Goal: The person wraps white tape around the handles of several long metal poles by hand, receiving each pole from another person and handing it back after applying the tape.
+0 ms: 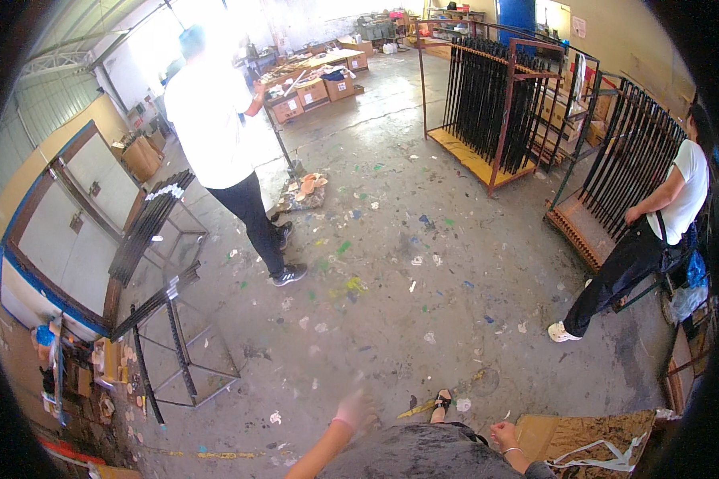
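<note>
- Right hand [504,435]: fingers curled, just beside brown cardboard [535,433]
- Left hand [359,410]: blurred; cannot tell finger state
- Metal stand [180,351], left, bearing black bars [153,304]
- Rod rack [574,230], right; person [689,191] alongside
- Cartons [313,93], far: white labels [288,105], print illegible

Grey floor [383,132] — scattered white scraps [276,417].

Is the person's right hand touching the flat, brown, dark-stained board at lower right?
Cannot tell: the head view looks down on the right hand at the left edge of the board, showing neither contact nor a plain gap.
</note>
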Action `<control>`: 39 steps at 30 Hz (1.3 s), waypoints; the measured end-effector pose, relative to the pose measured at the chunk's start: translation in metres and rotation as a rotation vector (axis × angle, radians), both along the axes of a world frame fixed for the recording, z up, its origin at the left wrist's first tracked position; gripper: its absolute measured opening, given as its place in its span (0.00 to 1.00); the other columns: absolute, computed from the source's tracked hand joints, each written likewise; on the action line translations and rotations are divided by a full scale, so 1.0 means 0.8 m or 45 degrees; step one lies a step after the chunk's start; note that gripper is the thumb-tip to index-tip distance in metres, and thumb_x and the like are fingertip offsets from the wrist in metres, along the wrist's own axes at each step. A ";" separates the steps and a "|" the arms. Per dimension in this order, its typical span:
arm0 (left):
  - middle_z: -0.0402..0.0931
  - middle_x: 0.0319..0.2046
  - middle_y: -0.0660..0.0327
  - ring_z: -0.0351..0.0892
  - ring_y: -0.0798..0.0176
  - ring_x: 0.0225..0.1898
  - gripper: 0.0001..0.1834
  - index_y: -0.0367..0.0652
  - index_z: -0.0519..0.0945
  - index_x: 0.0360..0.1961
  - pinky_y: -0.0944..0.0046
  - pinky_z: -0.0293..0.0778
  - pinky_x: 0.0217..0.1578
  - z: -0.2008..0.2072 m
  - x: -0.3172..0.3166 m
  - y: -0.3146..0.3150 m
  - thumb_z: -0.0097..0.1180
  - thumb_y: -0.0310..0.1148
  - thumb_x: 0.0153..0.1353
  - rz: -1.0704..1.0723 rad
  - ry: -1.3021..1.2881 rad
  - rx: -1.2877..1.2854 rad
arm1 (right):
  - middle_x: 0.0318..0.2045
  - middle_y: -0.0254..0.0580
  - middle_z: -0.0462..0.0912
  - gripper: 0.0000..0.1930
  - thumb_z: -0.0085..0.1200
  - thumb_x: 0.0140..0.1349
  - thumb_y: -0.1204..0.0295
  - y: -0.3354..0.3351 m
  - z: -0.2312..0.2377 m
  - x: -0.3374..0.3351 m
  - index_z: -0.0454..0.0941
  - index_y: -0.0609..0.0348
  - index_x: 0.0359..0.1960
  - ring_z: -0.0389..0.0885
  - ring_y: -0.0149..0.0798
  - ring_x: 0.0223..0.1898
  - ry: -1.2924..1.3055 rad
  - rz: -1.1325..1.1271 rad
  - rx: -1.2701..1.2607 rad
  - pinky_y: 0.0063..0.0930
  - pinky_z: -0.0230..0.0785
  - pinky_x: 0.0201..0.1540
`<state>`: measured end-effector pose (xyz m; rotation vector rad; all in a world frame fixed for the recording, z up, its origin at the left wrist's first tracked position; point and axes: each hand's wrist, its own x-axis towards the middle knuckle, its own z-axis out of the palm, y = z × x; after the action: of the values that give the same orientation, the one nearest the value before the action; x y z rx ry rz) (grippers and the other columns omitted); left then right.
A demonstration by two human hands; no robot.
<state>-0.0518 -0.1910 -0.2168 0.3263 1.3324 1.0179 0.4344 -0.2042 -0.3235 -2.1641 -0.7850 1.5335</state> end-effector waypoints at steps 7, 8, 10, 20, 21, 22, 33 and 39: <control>0.73 0.49 0.46 0.77 0.47 0.46 0.18 0.32 0.68 0.49 0.53 0.75 0.41 -0.060 -0.010 -0.014 0.45 0.37 0.69 -0.302 0.369 0.318 | 0.18 0.38 0.78 0.05 0.59 0.55 0.75 -0.012 -0.024 0.011 0.76 0.62 0.28 0.74 0.31 0.16 -0.031 0.004 0.003 0.25 0.63 0.15; 0.73 0.48 0.46 0.77 0.47 0.46 0.17 0.33 0.68 0.49 0.53 0.75 0.40 -0.055 -0.010 -0.014 0.45 0.37 0.68 -0.229 0.279 0.274 | 0.18 0.38 0.78 0.06 0.61 0.54 0.74 -0.015 -0.030 0.013 0.77 0.63 0.28 0.75 0.31 0.17 -0.053 0.016 0.009 0.26 0.65 0.18; 0.73 0.47 0.46 0.77 0.47 0.45 0.16 0.33 0.68 0.48 0.53 0.75 0.40 -0.038 -0.005 -0.007 0.45 0.37 0.68 -0.033 0.071 0.121 | 0.19 0.38 0.79 0.08 0.63 0.51 0.73 -0.021 -0.041 0.018 0.79 0.65 0.26 0.77 0.31 0.20 -0.148 0.023 -0.008 0.28 0.70 0.23; 0.74 0.46 0.44 0.76 0.45 0.46 0.19 0.35 0.69 0.48 0.50 0.75 0.41 0.044 0.013 0.010 0.49 0.40 0.66 0.216 -0.241 -0.241 | 0.16 0.37 0.75 0.06 0.61 0.54 0.75 -0.034 -0.048 0.016 0.75 0.62 0.26 0.72 0.31 0.14 -0.050 0.004 -0.027 0.25 0.60 0.13; 0.74 0.45 0.44 0.76 0.44 0.47 0.19 0.35 0.68 0.48 0.49 0.75 0.41 0.041 0.011 0.009 0.50 0.40 0.65 0.230 -0.250 -0.252 | 0.16 0.37 0.75 0.06 0.61 0.54 0.75 -0.034 -0.045 0.014 0.75 0.62 0.27 0.72 0.32 0.14 -0.049 -0.008 -0.028 0.25 0.60 0.13; 0.74 0.45 0.48 0.75 0.47 0.47 0.17 0.39 0.70 0.46 0.50 0.73 0.43 0.035 0.009 0.007 0.48 0.42 0.65 0.212 -0.337 -0.177 | 0.16 0.37 0.75 0.06 0.61 0.54 0.75 -0.034 -0.042 0.013 0.75 0.62 0.27 0.72 0.32 0.14 -0.075 -0.025 -0.056 0.26 0.61 0.13; 0.71 0.48 0.44 0.75 0.46 0.50 0.13 0.32 0.68 0.47 0.51 0.75 0.45 -0.059 -0.007 -0.012 0.43 0.30 0.67 -0.311 0.255 0.251 | 0.18 0.38 0.79 0.08 0.64 0.51 0.72 -0.034 -0.032 0.016 0.80 0.65 0.25 0.76 0.31 0.18 -0.080 -0.055 -0.005 0.27 0.68 0.20; 0.76 0.44 0.65 0.71 0.61 0.49 0.14 0.53 0.78 0.42 0.53 0.64 0.53 -0.065 -0.005 -0.014 0.45 0.45 0.63 -0.148 -0.005 0.204 | 0.18 0.37 0.77 0.07 0.60 0.57 0.73 -0.042 -0.043 0.028 0.75 0.61 0.28 0.75 0.31 0.16 -0.053 0.085 0.060 0.27 0.66 0.16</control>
<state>-0.0558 -0.2019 -0.2685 0.5166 1.2170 1.0281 0.4570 -0.2376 -0.3579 -2.1620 -0.9065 1.4914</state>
